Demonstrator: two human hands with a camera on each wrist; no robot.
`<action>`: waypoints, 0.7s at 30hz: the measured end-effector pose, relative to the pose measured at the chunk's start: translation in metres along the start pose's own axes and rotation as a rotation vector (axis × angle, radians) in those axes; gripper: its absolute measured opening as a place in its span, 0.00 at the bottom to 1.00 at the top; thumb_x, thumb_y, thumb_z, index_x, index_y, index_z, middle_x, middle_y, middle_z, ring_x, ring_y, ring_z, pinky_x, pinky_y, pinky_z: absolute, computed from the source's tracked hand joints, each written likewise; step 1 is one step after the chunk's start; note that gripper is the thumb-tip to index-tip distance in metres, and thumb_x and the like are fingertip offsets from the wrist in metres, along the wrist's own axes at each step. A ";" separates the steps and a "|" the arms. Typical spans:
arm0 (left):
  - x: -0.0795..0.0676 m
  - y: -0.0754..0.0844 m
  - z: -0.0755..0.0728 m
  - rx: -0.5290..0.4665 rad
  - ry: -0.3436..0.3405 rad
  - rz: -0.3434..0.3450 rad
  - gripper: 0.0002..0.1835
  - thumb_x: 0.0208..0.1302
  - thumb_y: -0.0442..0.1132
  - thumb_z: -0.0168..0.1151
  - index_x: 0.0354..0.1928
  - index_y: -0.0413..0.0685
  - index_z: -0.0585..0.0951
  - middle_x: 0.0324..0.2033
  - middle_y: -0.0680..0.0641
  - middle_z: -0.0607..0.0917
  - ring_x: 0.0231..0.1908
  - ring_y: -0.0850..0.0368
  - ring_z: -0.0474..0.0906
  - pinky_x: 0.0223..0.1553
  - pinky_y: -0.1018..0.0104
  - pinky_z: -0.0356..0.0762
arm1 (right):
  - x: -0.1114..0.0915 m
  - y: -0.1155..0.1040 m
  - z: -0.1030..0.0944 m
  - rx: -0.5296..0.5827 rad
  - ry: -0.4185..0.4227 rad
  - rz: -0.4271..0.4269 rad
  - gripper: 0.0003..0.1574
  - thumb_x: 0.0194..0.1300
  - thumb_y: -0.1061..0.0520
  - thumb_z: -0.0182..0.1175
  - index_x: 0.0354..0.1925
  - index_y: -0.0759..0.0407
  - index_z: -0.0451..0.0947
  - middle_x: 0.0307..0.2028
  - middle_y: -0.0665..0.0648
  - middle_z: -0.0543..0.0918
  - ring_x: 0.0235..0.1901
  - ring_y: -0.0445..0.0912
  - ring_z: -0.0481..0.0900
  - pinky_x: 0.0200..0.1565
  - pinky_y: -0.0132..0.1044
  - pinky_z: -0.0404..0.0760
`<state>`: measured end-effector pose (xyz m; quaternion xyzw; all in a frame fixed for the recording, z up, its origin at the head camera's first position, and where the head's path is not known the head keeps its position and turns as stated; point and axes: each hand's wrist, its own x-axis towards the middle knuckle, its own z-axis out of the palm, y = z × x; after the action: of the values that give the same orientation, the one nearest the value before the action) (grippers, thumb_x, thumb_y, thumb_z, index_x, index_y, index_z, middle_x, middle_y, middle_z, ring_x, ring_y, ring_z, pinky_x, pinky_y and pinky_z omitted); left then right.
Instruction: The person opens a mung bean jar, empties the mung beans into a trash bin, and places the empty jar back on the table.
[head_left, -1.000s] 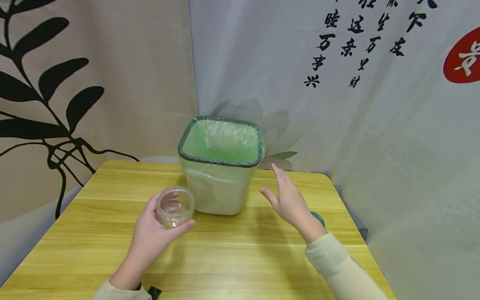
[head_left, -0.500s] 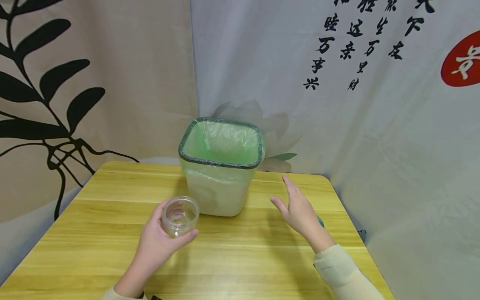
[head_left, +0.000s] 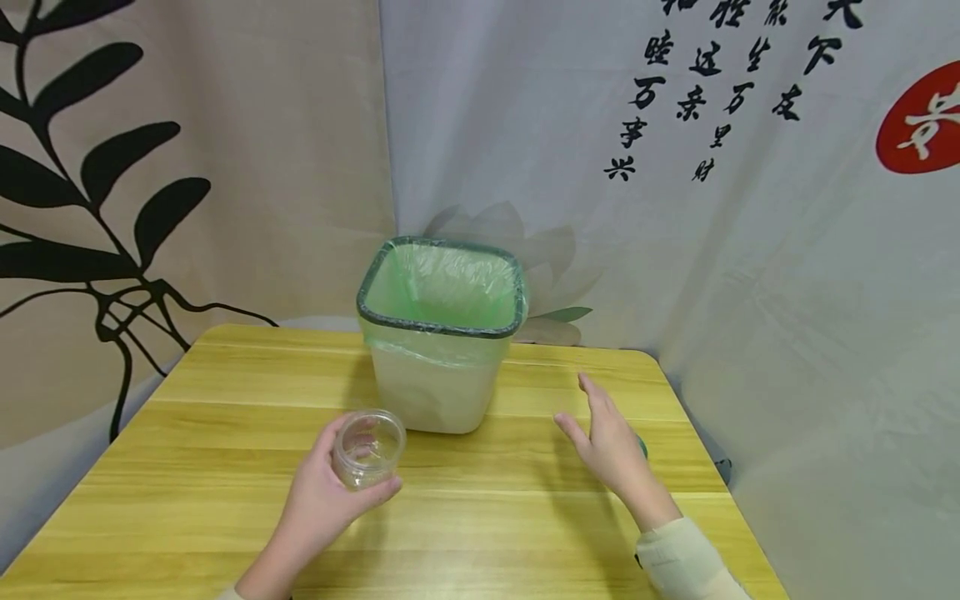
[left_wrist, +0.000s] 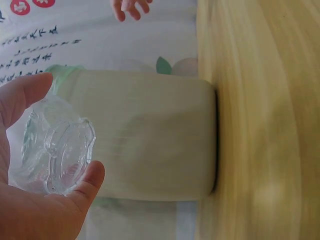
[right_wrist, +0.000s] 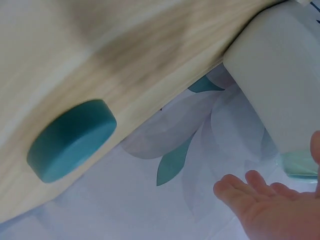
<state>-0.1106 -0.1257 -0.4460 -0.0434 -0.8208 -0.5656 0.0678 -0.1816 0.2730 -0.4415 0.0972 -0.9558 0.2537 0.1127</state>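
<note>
My left hand (head_left: pixel 330 487) grips a clear jar (head_left: pixel 369 467) from its left side, thumb and fingers curled round it. The jar's round mouth faces up toward the head camera and no lid sits on it. In the left wrist view the jar (left_wrist: pixel 60 150) looks see-through, held off the table in front of the bin. To the right, my right hand (head_left: pixel 611 446) hovers over the table with fingers extended and nothing in it. A teal round lid (right_wrist: pixel 72 142) lies on the table near that hand, mostly hidden behind it in the head view.
A pale waste bin (head_left: pixel 438 392) stands at the back middle of the wooden table (head_left: pixel 225 467). Its green plastic liner (head_left: pixel 465 292) is folded over the dark rim. Printed cloth curtains (head_left: pixel 480 108) hang right behind the table.
My left hand and the jar have come down and slightly right, nearer to me. The right hand has drawn back and to the right, away from the bin. The bin stays put.
</note>
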 end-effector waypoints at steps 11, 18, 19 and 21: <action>-0.004 -0.011 0.014 0.021 -0.054 -0.027 0.54 0.45 0.46 0.90 0.74 0.54 0.70 0.60 0.44 0.85 0.61 0.47 0.83 0.58 0.56 0.84 | -0.020 0.002 0.014 0.037 0.012 0.019 0.52 0.80 0.35 0.57 0.85 0.59 0.52 0.78 0.67 0.68 0.76 0.68 0.69 0.70 0.67 0.75; -0.006 -0.016 0.020 0.038 -0.076 -0.058 0.56 0.45 0.48 0.90 0.75 0.50 0.68 0.60 0.43 0.85 0.61 0.43 0.83 0.59 0.42 0.86 | -0.028 0.001 0.021 0.058 0.003 0.029 0.51 0.80 0.35 0.57 0.84 0.61 0.54 0.78 0.66 0.69 0.76 0.66 0.69 0.71 0.66 0.74; -0.006 -0.017 0.021 0.037 -0.078 -0.062 0.56 0.45 0.48 0.90 0.75 0.50 0.68 0.60 0.42 0.85 0.61 0.43 0.83 0.59 0.43 0.86 | -0.029 0.001 0.022 0.059 0.002 0.026 0.51 0.80 0.35 0.57 0.84 0.61 0.55 0.78 0.66 0.69 0.76 0.66 0.69 0.71 0.66 0.74; -0.006 -0.019 0.022 0.032 -0.086 -0.072 0.56 0.45 0.47 0.90 0.75 0.50 0.68 0.61 0.42 0.85 0.61 0.43 0.83 0.59 0.44 0.86 | -0.030 0.001 0.024 0.059 0.004 0.026 0.50 0.80 0.36 0.58 0.83 0.61 0.55 0.78 0.66 0.70 0.76 0.66 0.70 0.71 0.66 0.74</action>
<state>-0.1090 -0.1117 -0.4726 -0.0369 -0.8330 -0.5519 0.0128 -0.1571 0.2656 -0.4702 0.0876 -0.9488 0.2834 0.1086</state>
